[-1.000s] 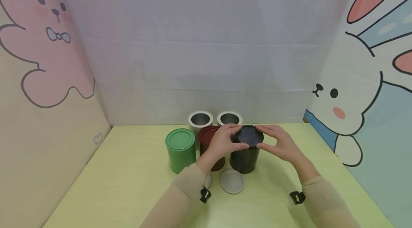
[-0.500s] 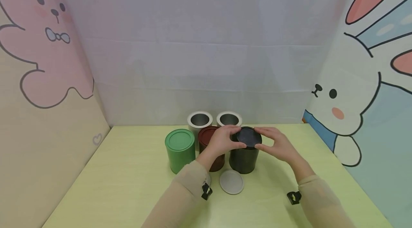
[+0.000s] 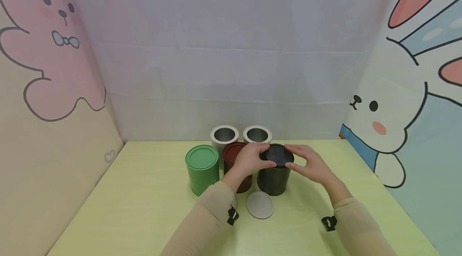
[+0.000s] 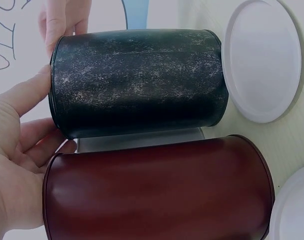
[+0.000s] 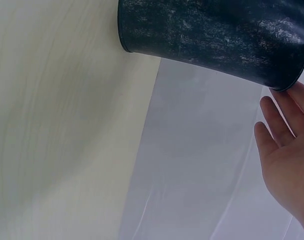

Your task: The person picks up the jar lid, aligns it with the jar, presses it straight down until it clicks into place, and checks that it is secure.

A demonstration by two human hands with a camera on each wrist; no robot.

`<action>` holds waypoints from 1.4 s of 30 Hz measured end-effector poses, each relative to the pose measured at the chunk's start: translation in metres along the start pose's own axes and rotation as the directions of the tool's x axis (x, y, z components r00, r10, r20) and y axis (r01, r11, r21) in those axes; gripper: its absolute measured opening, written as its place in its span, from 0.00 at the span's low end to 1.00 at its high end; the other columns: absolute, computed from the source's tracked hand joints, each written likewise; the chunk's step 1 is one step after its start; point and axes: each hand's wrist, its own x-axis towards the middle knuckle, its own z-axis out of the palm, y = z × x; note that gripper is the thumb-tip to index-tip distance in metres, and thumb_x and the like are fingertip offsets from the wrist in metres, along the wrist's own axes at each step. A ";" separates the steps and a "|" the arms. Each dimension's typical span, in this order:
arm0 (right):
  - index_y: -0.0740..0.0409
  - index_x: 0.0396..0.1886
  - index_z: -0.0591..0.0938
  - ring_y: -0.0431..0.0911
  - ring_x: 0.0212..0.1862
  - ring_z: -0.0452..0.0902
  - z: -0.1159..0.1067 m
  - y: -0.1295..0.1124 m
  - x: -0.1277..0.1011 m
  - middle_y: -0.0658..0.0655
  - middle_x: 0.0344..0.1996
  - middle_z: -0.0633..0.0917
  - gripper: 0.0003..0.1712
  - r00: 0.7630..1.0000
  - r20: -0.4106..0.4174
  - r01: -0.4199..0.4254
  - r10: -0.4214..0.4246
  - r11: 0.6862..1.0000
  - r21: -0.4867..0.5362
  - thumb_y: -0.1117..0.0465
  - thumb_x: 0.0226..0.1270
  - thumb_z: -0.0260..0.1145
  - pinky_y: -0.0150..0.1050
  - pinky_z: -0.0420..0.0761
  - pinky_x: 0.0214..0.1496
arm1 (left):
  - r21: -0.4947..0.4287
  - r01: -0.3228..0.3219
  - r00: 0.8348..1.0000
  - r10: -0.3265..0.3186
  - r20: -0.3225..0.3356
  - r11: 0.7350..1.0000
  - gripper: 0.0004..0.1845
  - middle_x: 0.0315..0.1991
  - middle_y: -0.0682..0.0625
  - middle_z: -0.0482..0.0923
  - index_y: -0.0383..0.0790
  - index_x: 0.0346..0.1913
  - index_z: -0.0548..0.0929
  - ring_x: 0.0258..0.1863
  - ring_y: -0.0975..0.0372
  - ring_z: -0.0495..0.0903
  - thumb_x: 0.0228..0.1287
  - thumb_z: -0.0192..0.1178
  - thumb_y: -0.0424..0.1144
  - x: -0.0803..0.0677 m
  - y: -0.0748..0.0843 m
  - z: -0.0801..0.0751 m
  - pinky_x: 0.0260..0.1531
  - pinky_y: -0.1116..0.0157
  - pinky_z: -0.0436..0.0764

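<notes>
A black canister (image 3: pixel 273 181) with worn, speckled sides stands upright on the table, its black lid (image 3: pixel 279 155) sitting on top. From the left, my left hand (image 3: pixel 250 159) holds the lid's rim between thumb and fingers. My right hand (image 3: pixel 314 163) grips the opposite edge the same way. In the left wrist view, the left thumb lies at the rim of the black canister (image 4: pixel 137 82). Close beside it stands a dark red canister (image 4: pixel 156 195), partly hidden by my left hand in the head view. The right wrist view shows fingers at the rim; the thumb is hidden there.
A green lidded canister (image 3: pixel 203 171) is at the left. Behind are two uncovered white-rimmed canisters, one at left (image 3: pixel 219 147), one partly covered by my left hand. A white lid (image 3: pixel 260 204) lies in front; another (image 4: pixel 296 210) is mostly behind my left sleeve in the head view.
Both hands and the black lid have sunk slightly onto the canister, the right hand shifting a little left. The other canisters and the white lids stay put.
</notes>
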 end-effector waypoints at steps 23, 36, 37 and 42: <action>0.64 0.59 0.82 0.58 0.56 0.77 -0.001 -0.003 -0.003 0.59 0.54 0.84 0.27 0.989 -0.104 0.098 -0.102 0.994 -0.041 0.66 0.57 0.75 0.54 0.73 0.56 | 0.297 -0.207 0.968 0.239 -0.075 0.932 0.26 0.65 0.50 0.74 0.41 0.64 0.80 0.66 0.58 0.71 0.67 0.65 0.49 -0.024 0.003 0.003 0.63 0.63 0.71; 0.64 0.55 0.84 0.60 0.56 0.76 0.006 -0.012 -0.006 0.61 0.54 0.84 0.23 0.982 -0.131 0.119 -0.135 0.985 -0.122 0.66 0.58 0.74 0.58 0.73 0.57 | 0.522 -0.249 0.951 0.309 -0.029 0.816 0.22 0.63 0.50 0.77 0.46 0.60 0.83 0.65 0.58 0.72 0.71 0.60 0.52 -0.034 0.000 0.004 0.70 0.63 0.60; 0.64 0.55 0.84 0.60 0.56 0.76 0.007 -0.012 -0.007 0.61 0.54 0.84 0.23 0.982 -0.135 0.117 -0.135 0.984 -0.131 0.66 0.58 0.74 0.58 0.73 0.57 | 0.529 -0.248 0.951 0.308 -0.026 0.812 0.22 0.63 0.50 0.77 0.46 0.60 0.84 0.65 0.59 0.72 0.71 0.60 0.52 -0.033 -0.001 0.005 0.70 0.63 0.60; 0.65 0.52 0.85 0.58 0.56 0.76 0.011 -0.012 -0.010 0.61 0.54 0.84 0.22 0.980 -0.150 0.110 -0.134 0.981 -0.160 0.66 0.57 0.75 0.56 0.74 0.57 | 0.555 -0.254 0.949 0.316 -0.016 0.792 0.22 0.62 0.51 0.78 0.46 0.60 0.84 0.65 0.59 0.73 0.71 0.58 0.53 -0.033 -0.002 0.005 0.70 0.63 0.61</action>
